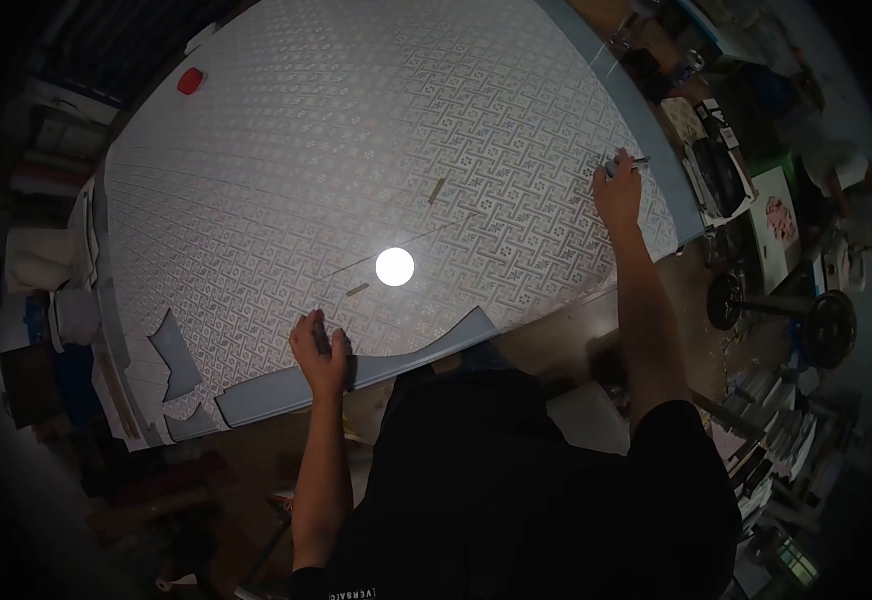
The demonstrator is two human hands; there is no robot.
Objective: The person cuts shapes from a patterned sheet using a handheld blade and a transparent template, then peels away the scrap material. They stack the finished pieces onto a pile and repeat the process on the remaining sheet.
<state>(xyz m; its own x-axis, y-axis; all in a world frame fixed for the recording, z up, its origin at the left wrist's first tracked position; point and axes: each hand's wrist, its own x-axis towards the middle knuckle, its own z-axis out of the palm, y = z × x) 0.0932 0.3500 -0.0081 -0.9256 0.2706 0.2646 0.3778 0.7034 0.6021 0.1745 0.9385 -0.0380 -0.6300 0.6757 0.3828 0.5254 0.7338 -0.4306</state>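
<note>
A large patterned fabric sheet (526,190) lies spread over the grey-blue table (281,392). My left hand (319,358) is near the fabric's cut front edge, its fingers curled around a small dark object (321,338) whose kind I cannot make out. Out by the right edge of the cloth, my right hand (618,195) grips a small dark tool (613,166) with a thin tip pointing right. Between the hands are two narrow brown strips, one upper (437,190) and one lower (357,290). A thin dark line (376,255) crosses the fabric beside them.
A bright white round patch (394,267) shows mid-fabric. Toward the far left edge sits a red round object (191,81). Stacked papers and a dark case (721,175) stand right of the table. A black round-ended stand (826,328) is lower right. Another person (841,170) is at far right.
</note>
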